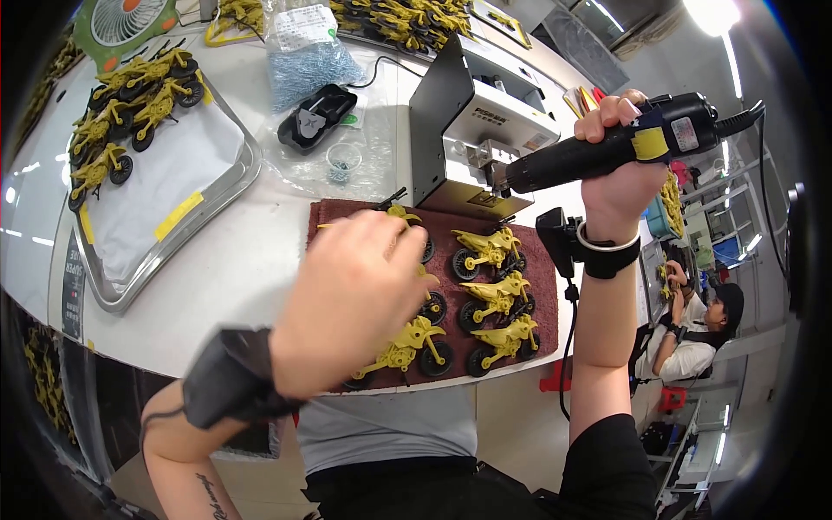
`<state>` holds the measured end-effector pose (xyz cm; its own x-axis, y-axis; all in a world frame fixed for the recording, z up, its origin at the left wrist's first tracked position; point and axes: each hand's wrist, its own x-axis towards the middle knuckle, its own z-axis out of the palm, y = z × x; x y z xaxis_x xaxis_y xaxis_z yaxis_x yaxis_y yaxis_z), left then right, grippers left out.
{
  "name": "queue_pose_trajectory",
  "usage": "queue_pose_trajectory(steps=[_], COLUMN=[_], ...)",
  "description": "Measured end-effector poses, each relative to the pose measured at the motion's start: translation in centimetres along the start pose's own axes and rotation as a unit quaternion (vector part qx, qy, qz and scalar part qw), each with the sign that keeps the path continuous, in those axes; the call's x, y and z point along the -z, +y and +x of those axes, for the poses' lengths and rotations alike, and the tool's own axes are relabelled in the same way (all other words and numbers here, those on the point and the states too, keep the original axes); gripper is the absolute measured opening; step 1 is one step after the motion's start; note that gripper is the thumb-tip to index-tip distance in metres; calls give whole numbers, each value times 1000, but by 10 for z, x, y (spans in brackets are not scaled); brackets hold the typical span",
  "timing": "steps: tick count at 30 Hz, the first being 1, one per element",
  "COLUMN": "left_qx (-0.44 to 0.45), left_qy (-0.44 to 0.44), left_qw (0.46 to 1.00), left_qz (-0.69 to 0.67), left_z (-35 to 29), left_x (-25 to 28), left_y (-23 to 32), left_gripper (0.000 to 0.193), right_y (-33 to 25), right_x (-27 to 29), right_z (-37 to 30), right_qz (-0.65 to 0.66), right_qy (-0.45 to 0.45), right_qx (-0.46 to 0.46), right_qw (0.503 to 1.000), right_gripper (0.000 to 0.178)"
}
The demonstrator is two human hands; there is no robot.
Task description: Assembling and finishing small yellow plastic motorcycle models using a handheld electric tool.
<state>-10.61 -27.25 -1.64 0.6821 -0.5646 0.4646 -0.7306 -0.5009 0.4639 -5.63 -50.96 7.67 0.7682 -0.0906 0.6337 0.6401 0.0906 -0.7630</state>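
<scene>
My right hand (620,165) is wrapped around a black electric screwdriver (572,160), raised at the right. The screwdriver's tip is at the front outlet of a box-shaped screw feeder (485,113). My left hand (360,290) is over the left side of a brown towel mat (459,227), above yellow toy motorcycles. Its fingers bend down by the far left toy, with their tips hidden, so I cannot tell whether they grip it. Several toys stand in two columns, such as one toy motorcycle (494,297) in the right column. My hand partly covers the left column.
At left, a metal tray (251,169) bears more toy motorcycles. Behind the mat are a bag of screws (312,74), a black mouse-shaped device (318,119) and a small clear cup (344,160). A green fan (126,22) stands far left. Another person (693,334) works at right.
</scene>
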Motion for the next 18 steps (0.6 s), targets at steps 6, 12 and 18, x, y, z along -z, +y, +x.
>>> queue_pose_trajectory(steps=[6,12,18], left_qx=[51,71,67], left_qy=[-34,-47,-14], left_qw=[998,995,998], left_qz=[14,48,10], left_z=[-16,-22,-23], left_x=[-41,-55,-59], left_y=[30,22,23], left_gripper=[84,90,51], right_y=[-18,-4,10], right_x=[-21,-91,-109], right_z=[-12,-35,-49], right_qz=[91,176,133], right_qy=[-15,-76,-146], right_qx=[-26,-65,-101], right_qw=[995,979,975], right_gripper=[17,12,18])
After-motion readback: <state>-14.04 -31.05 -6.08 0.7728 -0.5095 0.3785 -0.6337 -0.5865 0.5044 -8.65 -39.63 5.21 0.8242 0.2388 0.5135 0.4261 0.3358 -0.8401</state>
